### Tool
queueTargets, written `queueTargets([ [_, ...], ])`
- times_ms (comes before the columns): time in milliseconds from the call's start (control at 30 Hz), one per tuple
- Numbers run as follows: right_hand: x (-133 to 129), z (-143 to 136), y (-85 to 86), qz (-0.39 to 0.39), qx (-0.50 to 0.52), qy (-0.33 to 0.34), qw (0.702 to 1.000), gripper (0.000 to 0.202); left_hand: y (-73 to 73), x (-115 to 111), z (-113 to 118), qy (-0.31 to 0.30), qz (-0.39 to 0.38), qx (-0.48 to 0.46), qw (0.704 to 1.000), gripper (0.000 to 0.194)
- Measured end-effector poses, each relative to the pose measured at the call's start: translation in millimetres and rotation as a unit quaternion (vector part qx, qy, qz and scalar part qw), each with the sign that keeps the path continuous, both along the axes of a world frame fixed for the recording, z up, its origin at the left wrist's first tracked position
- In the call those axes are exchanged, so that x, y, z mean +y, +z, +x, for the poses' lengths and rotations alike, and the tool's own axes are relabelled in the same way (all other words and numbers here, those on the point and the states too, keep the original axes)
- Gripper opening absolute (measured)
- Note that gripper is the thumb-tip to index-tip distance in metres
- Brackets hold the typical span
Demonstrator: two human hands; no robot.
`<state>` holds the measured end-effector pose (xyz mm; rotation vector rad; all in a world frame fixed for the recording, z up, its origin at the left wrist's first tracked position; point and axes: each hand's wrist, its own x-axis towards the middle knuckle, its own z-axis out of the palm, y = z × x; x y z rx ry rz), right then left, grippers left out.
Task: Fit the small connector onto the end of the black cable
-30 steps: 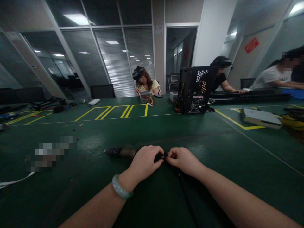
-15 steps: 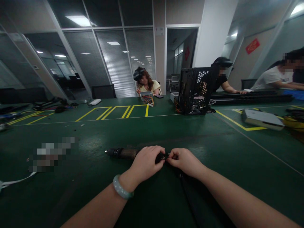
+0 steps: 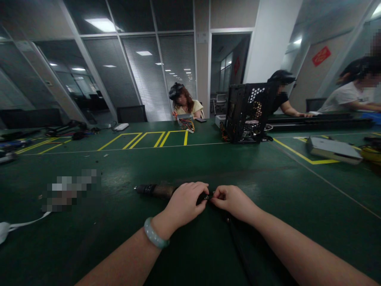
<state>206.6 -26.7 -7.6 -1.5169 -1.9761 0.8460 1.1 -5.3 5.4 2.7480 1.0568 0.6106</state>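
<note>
The left hand [image 3: 187,200] curls over the rear of a brown-and-black cylindrical tool [image 3: 156,191] lying on the dark green tabletop [image 3: 166,167], tip leftward. Just beside it, the right hand [image 3: 233,201] pinches a small dark part [image 3: 210,195] (too tiny to identify). A black cable [image 3: 236,242] lies nearby.

– What bounds the room at the rear?
– A framed glass partition [image 3: 101,67] with slatted blinds [image 3: 143,87]; right of it, a doorway [image 3: 230,47], then a pale column [image 3: 269,35].
– And the furniture?
– A green table [image 3: 178,167] with yellow line markings [image 3: 186,138]; behind it, a dark chair [image 3: 131,114].
– The light?
– Bright rectangular lights [image 3: 101,25] show in the glass.
</note>
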Motion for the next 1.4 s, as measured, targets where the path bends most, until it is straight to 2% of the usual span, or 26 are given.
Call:
queueTargets([
  [233, 0.5, -0.7, 0.1, -0.011, 0.002, -0.002, 1.0, 0.016, -2.6, 2.4, -1.1, -0.002, -0.01, -0.003, 1.0, 0.009],
  [367, 1.0, 0.0, -1.2, -0.01, 0.003, -0.001, 1.0, 0.016, 0.0, 1.2, -0.3, -0.015, -0.006, -0.002, 1.0, 0.012],
  [533, 0.0, -0.7, 2.5, -0.024, 0.003, -0.004, 1.0, 0.016, -1.9, 2.6, -1.2, 0.0, -0.009, -0.007, 1.0, 0.016],
  [667, -0.4, -1.1, 4.3, -0.025, -0.003, 0.003, 1.0, 0.018, -2.3, 2.9, -2.1, -0.014, -0.005, -0.005, 1.0, 0.009],
  [800, 0.7, -0.2, 1.5, -0.016, -0.003, 0.004, 1.0, 0.017, -0.3, 1.5, -1.8, -0.027, 0.003, -0.01, 1.0, 0.016],
  [933, 1.5, 0.4, -0.9, -0.017, 0.002, 0.005, 1.0, 0.016, -1.3, 1.9, -1.4, -0.005, -0.004, -0.023, 1.0, 0.02],
  [1033, 1.4, 0.3, -0.3, -0.017, 0.0, 0.004, 1.0, 0.016, -2.7, 3.6, -1.4, -0.002, -0.007, -0.018, 1.0, 0.015],
  [1167, 0.4, -0.4, 2.2, -0.015, -0.001, 0.006, 1.0, 0.017, -2.7, 4.5, -1.7, -0.029, -0.006, -0.01, 0.999, 0.007],
  [1267, -0.4, -1.0, 3.8, -0.015, 0.001, 0.006, 1.0, 0.017, -2.3, 3.7, -2.0, -0.03, -0.006, -0.015, 0.999, 0.011],
  [1400, -1.4, -0.9, 5.4, -0.016, 0.003, 0.008, 1.0, 0.018, -1.7, 3.1, -2.5, -0.002, -0.013, -0.019, 1.0, 0.018],
])
